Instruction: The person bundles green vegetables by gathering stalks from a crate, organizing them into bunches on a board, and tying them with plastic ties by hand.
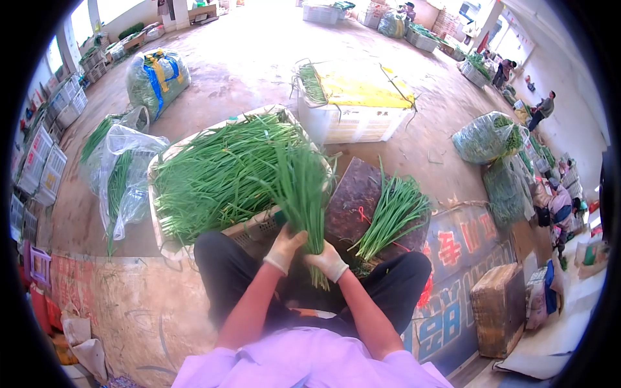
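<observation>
Between my knees a bunch of green chives stands roughly upright, its leaf tips smeared by motion. My right hand, in a pale glove, is closed round its lower stems. My left hand, also gloved, grips the bunch from the left side; some of its fingers are hidden behind the stems. In front of me to the left, a large pale crate is heaped with loose chives. On the right, another bunch of chives lies on a dark board, near a red tie.
A white crate with a yellow cover stands ahead. Clear plastic bags with greens lie at the left, and stuffed bags at the right. A cardboard box sits at the right. Several people, including a seated person, are along the right wall.
</observation>
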A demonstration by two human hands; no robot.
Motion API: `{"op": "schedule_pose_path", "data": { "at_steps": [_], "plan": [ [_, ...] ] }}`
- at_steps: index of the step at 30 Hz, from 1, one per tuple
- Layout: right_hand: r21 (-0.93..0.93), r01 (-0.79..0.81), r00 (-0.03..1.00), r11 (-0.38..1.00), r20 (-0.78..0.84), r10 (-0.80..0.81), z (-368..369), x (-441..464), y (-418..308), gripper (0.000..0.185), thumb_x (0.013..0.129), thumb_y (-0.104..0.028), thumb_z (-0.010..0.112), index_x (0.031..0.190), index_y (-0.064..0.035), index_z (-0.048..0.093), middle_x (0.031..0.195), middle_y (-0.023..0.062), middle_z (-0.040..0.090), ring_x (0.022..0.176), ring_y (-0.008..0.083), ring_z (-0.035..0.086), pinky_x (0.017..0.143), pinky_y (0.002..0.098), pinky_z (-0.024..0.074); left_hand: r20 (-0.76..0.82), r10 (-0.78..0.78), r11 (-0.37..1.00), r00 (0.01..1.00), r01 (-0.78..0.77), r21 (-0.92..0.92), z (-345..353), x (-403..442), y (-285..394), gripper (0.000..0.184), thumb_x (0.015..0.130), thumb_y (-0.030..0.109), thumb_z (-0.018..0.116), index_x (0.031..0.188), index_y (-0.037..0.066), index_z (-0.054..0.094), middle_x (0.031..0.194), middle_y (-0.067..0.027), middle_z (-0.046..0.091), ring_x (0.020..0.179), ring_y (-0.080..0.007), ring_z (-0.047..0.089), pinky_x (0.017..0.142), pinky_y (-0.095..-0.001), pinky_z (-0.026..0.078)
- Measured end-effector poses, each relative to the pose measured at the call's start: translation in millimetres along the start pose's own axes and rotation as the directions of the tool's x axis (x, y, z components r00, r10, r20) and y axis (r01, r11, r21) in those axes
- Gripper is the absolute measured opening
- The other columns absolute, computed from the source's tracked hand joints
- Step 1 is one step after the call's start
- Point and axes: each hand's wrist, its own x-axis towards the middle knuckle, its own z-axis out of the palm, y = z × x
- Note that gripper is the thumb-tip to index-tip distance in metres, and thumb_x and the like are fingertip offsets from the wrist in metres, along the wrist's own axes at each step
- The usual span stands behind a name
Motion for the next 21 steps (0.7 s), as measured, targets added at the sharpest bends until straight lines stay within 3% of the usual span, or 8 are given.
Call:
{"op": "schedule_pose_path", "data": {
  "at_steps": [2, 3, 5, 8, 13, 16, 18, 21],
  "plan": [
    [-0.107, 0.125, 0.991, 0.986, 0.058, -0.119, 5, -3, 17, 0.051, 0.074, -0.011, 0.073, 0.120, 0.0007, 0.053, 0.095, 0.0101, 0.066, 0.084, 0.0201, 0.067, 0.076, 0.0342, 0.0548, 0.093, 0.053, 0.994, 0.994, -0.044, -0.097, 6, 17, 10, 0.060, 0.081, 0.034, 0.083, 0.124, -0.001, 0.059, 0.114, -0.0127, 0.066, 0.104, -0.0227, 0.064, 0.092, -0.0339, 0.052],
    [-0.230, 0.149, 0.989, 0.962, 0.041, -0.144, 6, -3, 29, 0.059, 0.071, -0.015, 0.077, 0.122, 0.0008, 0.052, 0.104, 0.0119, 0.065, 0.095, 0.0217, 0.065, 0.086, 0.0345, 0.0524, 0.058, -0.053, 0.993, 0.997, 0.058, -0.100, 9, 24, 17, 0.057, 0.080, 0.030, 0.084, 0.122, 0.001, 0.060, 0.112, -0.0116, 0.067, 0.100, -0.0232, 0.066, 0.087, -0.0350, 0.054],
    [-0.246, 0.125, 0.992, 0.961, 0.042, -0.119, 3, -8, 22, 0.060, 0.071, -0.016, 0.077, 0.122, 0.0006, 0.052, 0.105, 0.0127, 0.065, 0.098, 0.0221, 0.064, 0.089, 0.0347, 0.0512, 0.021, -0.240, 0.960, 0.971, 0.240, -0.147, 19, 29, 36, 0.051, 0.076, 0.019, 0.086, 0.118, 0.004, 0.061, 0.105, -0.0105, 0.069, 0.090, -0.0240, 0.069, 0.075, -0.0389, 0.058],
    [-0.293, 0.097, 0.995, 0.951, 0.050, -0.086, -7, -13, 6, 0.060, 0.070, -0.017, 0.078, 0.122, 0.0008, 0.052, 0.104, 0.0122, 0.064, 0.099, 0.0207, 0.062, 0.091, 0.0342, 0.0498, 0.162, -0.237, 0.909, 0.958, 0.277, -0.311, 20, 31, 37, 0.045, 0.080, 0.017, 0.082, 0.118, 0.004, 0.061, 0.105, -0.0117, 0.069, 0.090, -0.0256, 0.069, 0.076, -0.0405, 0.059],
    [-0.259, 0.122, 0.984, 0.958, 0.159, -0.082, -17, -17, -13, 0.061, 0.072, -0.016, 0.078, 0.124, 0.0009, 0.052, 0.104, 0.0098, 0.062, 0.097, 0.0172, 0.059, 0.090, 0.0328, 0.0489, 0.262, -0.162, 0.884, 0.951, 0.258, -0.389, 26, 28, 41, 0.044, 0.084, 0.014, 0.077, 0.123, 0.004, 0.059, 0.104, -0.0130, 0.069, 0.089, -0.0267, 0.069, 0.075, -0.0401, 0.059],
    [-0.276, 0.127, 0.978, 0.953, 0.193, -0.075, -19, -17, -20, 0.068, 0.071, -0.020, 0.081, 0.128, 0.0012, 0.050, 0.108, 0.0114, 0.063, 0.101, 0.0189, 0.060, 0.092, 0.0334, 0.0485, 0.245, -0.147, 0.932, 0.958, 0.217, -0.291, 22, 38, 30, 0.048, 0.082, 0.011, 0.076, 0.126, 0.005, 0.058, 0.100, -0.0120, 0.068, 0.085, -0.0253, 0.069, 0.073, -0.0388, 0.059],
    [-0.294, 0.130, 0.975, 0.947, 0.211, -0.068, -19, -16, -31, 0.072, 0.071, -0.023, 0.083, 0.130, 0.0015, 0.049, 0.112, 0.0130, 0.063, 0.104, 0.0203, 0.061, 0.094, 0.0339, 0.0483, 0.111, -0.068, 0.972, 0.992, 0.091, -0.218, 28, 34, 38, 0.042, 0.080, 0.008, 0.075, 0.119, 0.003, 0.060, 0.095, -0.0096, 0.068, 0.081, -0.0228, 0.068, 0.071, -0.0364, 0.058],
    [-0.459, 0.245, 0.952, 0.854, -0.051, -0.301, -15, -22, -63, 0.087, 0.073, -0.030, 0.085, 0.142, 0.0009, 0.042, 0.125, 0.0185, 0.062, 0.115, 0.0274, 0.061, 0.100, 0.0364, 0.0479, 0.055, 0.033, 0.995, 0.998, -0.028, -0.094, 26, 31, 50, 0.034, 0.080, 0.007, 0.074, 0.112, 0.001, 0.063, 0.090, -0.0068, 0.067, 0.077, -0.0204, 0.067, 0.070, -0.0345, 0.057]
  ]
}}
